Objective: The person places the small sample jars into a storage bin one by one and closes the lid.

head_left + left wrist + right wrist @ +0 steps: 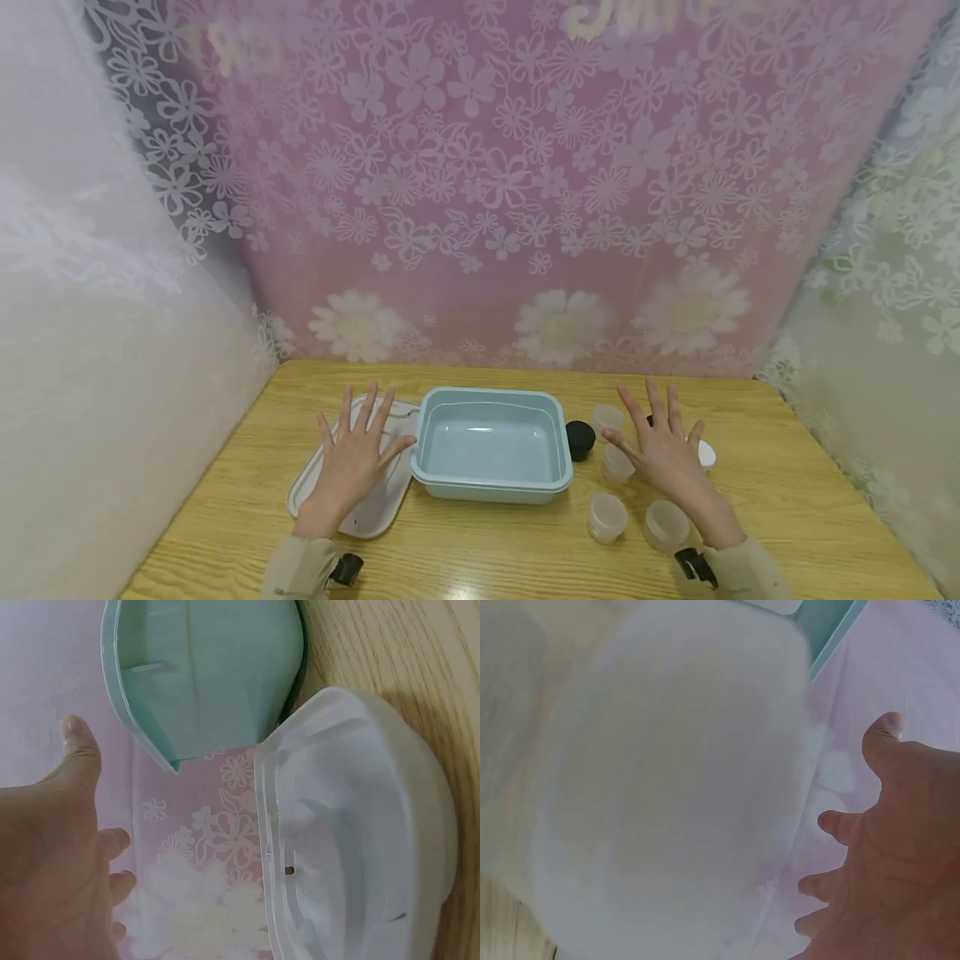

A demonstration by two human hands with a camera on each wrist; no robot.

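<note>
My left hand [350, 464] hovers with spread fingers over a pale grey lid-like tray [384, 508] on the table. Its thumb tip comes near the left rim of a light blue rectangular plastic basin [491, 483] in the middle. Over at the right, my right hand [667, 458] is also spread, above several small translucent round containers [607, 517]. It hides part of a white round lid or jar [707, 455] and a dark item. Neither hand holds anything. In the right wrist view a translucent container [667, 787] looms large and blurred beside the hand.
A black round jar [580, 440] stands against the basin's right side. Another translucent container [666, 525] sits near the right wrist. The wooden table [480, 567] meets a pink flowered curtain [495, 208] at the back, with pale hangings on both sides.
</note>
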